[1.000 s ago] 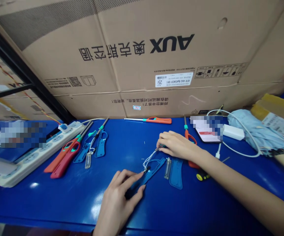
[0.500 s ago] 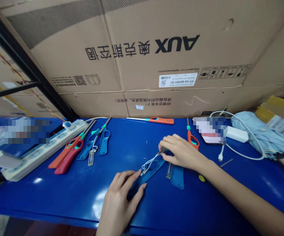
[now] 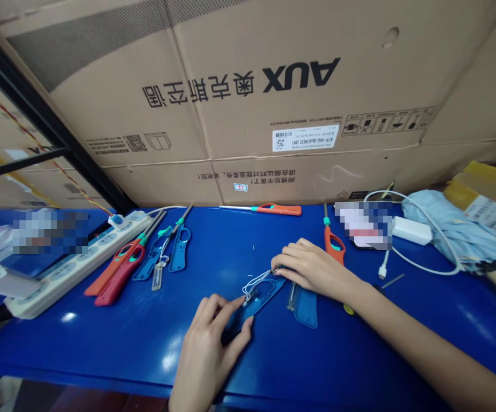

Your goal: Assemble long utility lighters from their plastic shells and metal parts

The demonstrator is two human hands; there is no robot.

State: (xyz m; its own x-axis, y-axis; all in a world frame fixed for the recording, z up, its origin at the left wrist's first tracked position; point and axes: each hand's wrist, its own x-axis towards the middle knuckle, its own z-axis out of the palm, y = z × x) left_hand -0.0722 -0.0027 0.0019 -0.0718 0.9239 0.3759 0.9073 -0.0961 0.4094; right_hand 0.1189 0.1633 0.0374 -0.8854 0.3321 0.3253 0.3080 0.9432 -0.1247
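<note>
A blue half-shell of a long-nosed gas lighter lies slanted on the table. My left hand is closed on its lower end, the index fingertip pressing near small parts inside the shell. White wires run from there up to my right hand, whose thumb and fingers pinch a small dark piece at the wire ends, mostly hidden. Under and beside my right hand are another blue lighter shell and a clear fuel tank. An orange lighter stands out just beyond that hand.
Red and orange lighters and opened blue lighter parts lie left, beside a white power strip. Another orange lighter lies along the cardboard box. On the right are a phone, white charger and yellow disc.
My right hand has shifted slightly left and down with the wire ends, and the wires bow more. My left hand stays at the shell. The whole view has moved a little.
</note>
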